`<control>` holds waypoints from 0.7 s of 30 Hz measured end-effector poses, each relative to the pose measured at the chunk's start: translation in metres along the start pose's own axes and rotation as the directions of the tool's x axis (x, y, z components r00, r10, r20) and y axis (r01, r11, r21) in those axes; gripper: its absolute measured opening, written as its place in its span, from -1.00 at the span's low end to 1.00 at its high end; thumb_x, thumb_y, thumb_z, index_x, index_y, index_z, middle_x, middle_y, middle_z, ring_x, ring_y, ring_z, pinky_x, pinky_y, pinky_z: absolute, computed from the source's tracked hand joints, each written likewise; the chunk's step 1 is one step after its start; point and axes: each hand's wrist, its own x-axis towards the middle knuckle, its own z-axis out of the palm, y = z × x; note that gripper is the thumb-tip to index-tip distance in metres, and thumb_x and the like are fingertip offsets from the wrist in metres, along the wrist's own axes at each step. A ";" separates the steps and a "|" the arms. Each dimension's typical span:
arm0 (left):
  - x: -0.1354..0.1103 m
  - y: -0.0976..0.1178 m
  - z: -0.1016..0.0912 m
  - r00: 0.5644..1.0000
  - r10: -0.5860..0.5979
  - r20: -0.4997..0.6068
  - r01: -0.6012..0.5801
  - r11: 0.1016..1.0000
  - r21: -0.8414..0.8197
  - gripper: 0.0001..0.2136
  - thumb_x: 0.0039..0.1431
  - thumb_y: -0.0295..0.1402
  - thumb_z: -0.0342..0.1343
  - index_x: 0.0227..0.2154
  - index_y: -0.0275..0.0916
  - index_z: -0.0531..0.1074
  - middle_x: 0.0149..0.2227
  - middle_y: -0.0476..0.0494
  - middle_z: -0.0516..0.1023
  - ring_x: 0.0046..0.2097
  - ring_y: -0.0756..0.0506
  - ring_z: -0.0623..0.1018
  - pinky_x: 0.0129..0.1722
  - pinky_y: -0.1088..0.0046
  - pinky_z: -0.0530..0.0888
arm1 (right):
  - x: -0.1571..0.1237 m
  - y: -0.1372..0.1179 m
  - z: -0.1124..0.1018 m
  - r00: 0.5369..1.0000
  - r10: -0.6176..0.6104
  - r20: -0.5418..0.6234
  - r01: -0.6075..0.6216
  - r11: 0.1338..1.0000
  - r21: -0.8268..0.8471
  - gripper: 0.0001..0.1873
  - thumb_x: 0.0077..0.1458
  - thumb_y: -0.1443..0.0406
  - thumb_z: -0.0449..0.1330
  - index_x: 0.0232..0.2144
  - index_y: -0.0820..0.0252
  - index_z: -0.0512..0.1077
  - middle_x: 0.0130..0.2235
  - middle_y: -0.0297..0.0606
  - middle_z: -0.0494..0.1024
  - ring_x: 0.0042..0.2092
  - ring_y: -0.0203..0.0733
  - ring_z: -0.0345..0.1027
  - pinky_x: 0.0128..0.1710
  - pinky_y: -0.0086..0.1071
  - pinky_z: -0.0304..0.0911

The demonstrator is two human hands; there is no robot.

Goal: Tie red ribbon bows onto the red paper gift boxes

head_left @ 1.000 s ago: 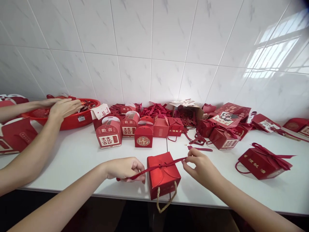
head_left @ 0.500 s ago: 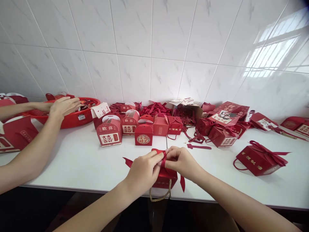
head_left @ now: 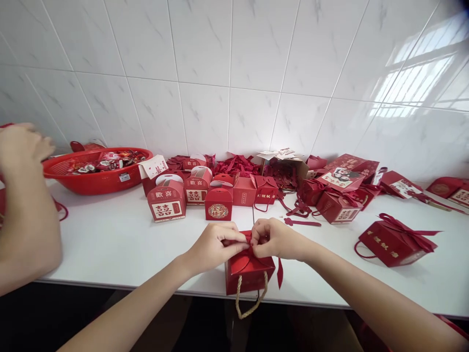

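Note:
A red gift box (head_left: 249,273) stands at the table's front edge, its twisted rope handle (head_left: 250,313) hanging over the edge. On top of it, my left hand (head_left: 219,244) pinches a red ribbon with thumb and fingertips. Close beside it, my right hand (head_left: 276,238) is closed on the same ribbon (head_left: 280,274), whose loose end hangs at the box's right side. The ribbon's knot or loop is mostly covered by my fingers.
Several red boxes (head_left: 166,205) stand behind my hands, with a heap of ribbons (head_left: 240,165) near the wall. A ribbon-tied box (head_left: 394,242) sits to the right. On the left are a red basket of candies (head_left: 91,183) and a co-worker's arm (head_left: 31,205).
My hands have drawn the ribbon in on the box top, and the box sits slightly nearer me. The co-worker's hand has left the candy basket and moved left.

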 end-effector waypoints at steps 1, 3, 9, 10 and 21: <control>-0.001 -0.001 -0.002 0.999 -0.031 -0.026 0.031 1.000 -0.005 -0.81 0.13 -0.30 0.07 -0.43 -0.22 0.56 -0.45 -0.10 0.44 -0.46 -0.01 0.38 -0.47 0.49 0.29 | -0.002 0.002 -0.002 1.000 -0.013 -0.013 0.012 0.999 -0.037 -0.98 -0.30 0.39 0.19 -0.64 0.24 0.39 -0.39 -0.36 0.37 -0.50 -0.41 0.14 -0.51 -0.46 0.09; -0.006 -0.005 -0.010 0.992 -0.094 -0.084 0.097 0.995 0.030 -0.81 0.14 -0.28 0.05 -0.42 -0.23 0.53 -0.40 -0.10 0.43 -0.46 0.00 0.37 -0.48 0.49 0.29 | -0.007 0.006 -0.008 0.999 -0.011 -0.047 0.006 0.995 -0.104 -0.97 -0.29 0.40 0.18 -0.67 0.24 0.38 -0.33 -0.32 0.38 -0.47 -0.39 0.17 -0.49 -0.46 0.11; -0.015 -0.006 -0.031 0.991 -0.129 0.043 0.132 0.988 -0.078 -0.82 0.15 -0.22 0.03 -0.41 -0.21 0.43 -0.12 -0.15 0.38 -0.09 -0.13 0.40 -0.09 0.38 0.34 | -0.019 0.015 -0.021 0.993 -0.064 -0.099 0.042 0.976 -0.212 -0.91 -0.16 0.36 0.20 -0.61 0.21 0.34 -0.23 -0.28 0.41 -0.30 -0.26 0.29 -0.29 -0.37 0.20; -0.013 -0.006 -0.030 0.989 -0.123 0.081 0.133 0.980 -0.145 -0.81 0.17 -0.21 0.01 -0.42 -0.21 0.41 -0.04 -0.16 0.36 0.00 -0.15 0.37 -0.02 0.35 0.31 | -0.019 0.015 -0.020 0.990 -0.101 -0.100 0.076 0.971 -0.225 -0.89 -0.12 0.35 0.20 -0.60 0.20 0.32 -0.24 -0.27 0.41 -0.27 -0.23 0.30 -0.24 -0.34 0.21; -0.017 -0.022 -0.020 0.999 -0.039 -0.004 0.038 0.956 0.290 -0.74 0.17 -0.17 0.01 -0.52 -0.19 0.41 -0.15 -0.14 0.33 0.00 -0.22 0.26 0.07 0.10 0.15 | -0.036 0.035 -0.007 0.981 -0.092 -0.172 0.027 0.938 -0.347 -0.86 -0.14 0.42 0.17 -0.62 0.19 0.27 0.03 -0.13 0.36 0.06 -0.01 0.25 0.02 -0.11 0.16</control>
